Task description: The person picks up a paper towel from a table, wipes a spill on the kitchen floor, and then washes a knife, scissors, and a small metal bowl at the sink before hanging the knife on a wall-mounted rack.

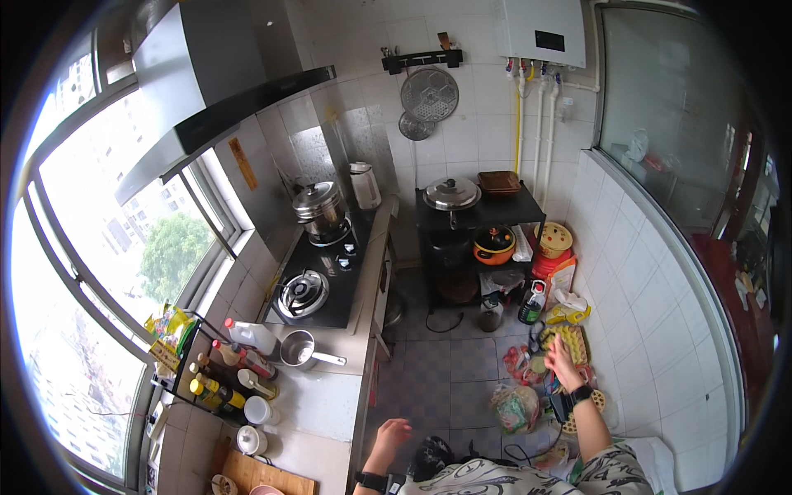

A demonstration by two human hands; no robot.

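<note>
My left hand (391, 436) hangs at the bottom of the view beside the counter edge. Its fingers are loosely bent and hold nothing. My right hand (560, 362) reaches out over the floor by the right wall, fingers apart, with nothing visible in its grasp. Beneath and beyond it lies a yellow egg tray (572, 343). Left of that hand is a clear plastic bag with red produce (516, 365). Nearer to me sits another plastic bag with green contents (515, 408). Both wrists wear black bands.
Left, the counter carries a saucepan (298, 349), sauce bottles (226, 393), a cutting board (272, 473) and a gas stove (303, 294) with a steel pot (318, 207). Ahead stands a black shelf (479, 213) with an orange pot (495, 244). A dark bottle (532, 303) stands on the floor.
</note>
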